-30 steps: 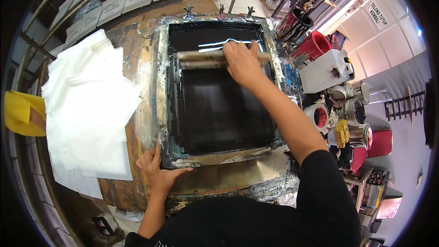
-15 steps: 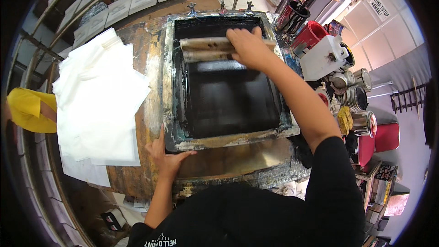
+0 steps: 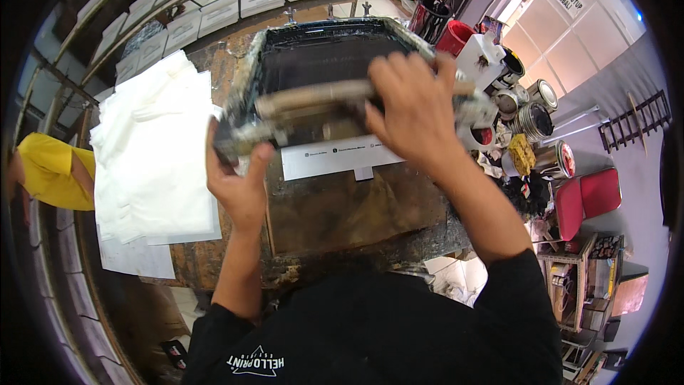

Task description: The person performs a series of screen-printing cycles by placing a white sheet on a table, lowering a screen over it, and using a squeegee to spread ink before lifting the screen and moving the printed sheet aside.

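Observation:
A screen-printing frame (image 3: 244, 78) with dark ink across its mesh (image 3: 328, 60) is tilted up, its near edge raised off the table. My left hand (image 3: 239, 185) is closed around the near left corner, thumb towards me. In my right hand (image 3: 417, 110), slightly blurred, is a wooden-handled squeegee (image 3: 306, 98) lying crosswise over the near part of the frame. Below the raised edge shows a white sheet (image 3: 320, 162) with small dark print along its near side. The rest of that sheet is hidden by the frame.
Left of the frame lies a pile of white sheets (image 3: 153, 157) on the stained table (image 3: 342, 221). Ink cans (image 3: 531, 125) and a red bucket (image 3: 454, 37) crowd the right. Racks of printed sheets (image 3: 217, 14) stand beyond. A person in yellow (image 3: 53, 171) is at far left.
The frame's near edge has risen from the table, uncovering the white sheet. My left hand has taken hold of its corner. My right hand has brought the squeegee nearer to me.

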A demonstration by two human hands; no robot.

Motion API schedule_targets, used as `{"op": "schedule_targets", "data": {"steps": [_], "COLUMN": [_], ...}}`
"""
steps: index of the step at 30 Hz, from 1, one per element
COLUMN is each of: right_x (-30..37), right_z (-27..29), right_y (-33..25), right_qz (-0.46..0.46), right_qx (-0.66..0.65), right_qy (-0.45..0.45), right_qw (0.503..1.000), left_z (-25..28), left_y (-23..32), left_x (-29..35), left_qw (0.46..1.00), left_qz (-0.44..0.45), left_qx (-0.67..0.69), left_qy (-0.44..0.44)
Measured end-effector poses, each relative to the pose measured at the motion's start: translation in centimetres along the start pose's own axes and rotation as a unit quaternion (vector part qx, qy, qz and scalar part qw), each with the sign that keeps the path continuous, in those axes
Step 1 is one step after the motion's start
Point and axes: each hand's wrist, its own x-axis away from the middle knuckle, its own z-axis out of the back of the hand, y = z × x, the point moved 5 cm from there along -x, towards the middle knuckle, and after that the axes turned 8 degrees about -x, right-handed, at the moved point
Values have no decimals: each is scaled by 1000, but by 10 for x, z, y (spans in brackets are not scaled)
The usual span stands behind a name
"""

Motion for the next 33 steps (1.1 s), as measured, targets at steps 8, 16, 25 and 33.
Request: {"op": "schedule_targets", "data": {"steps": [8,16,25,33], "right_x": [-101,-133,-135,-96], "right_z": [36,47,41,29], "right_y": [20,24,33,37], "right_qz": [37,-31,-82,17], "right_qx": [11,-39,-1,14], "right_qy": [90,65,7,62], "right_qw": [995,997,997,998], "left_z": [-88,-178,-52,208], "left_y": [-142,-232,-154,-150], "left_x": [-129,-170,-145,-21], "left_qw": [961,849,934,879], "left_qz": [11,-255,-97,27], "left_qx": [-240,-426,-343,-419], "left_qy": [-137,-183,-23,228]}}
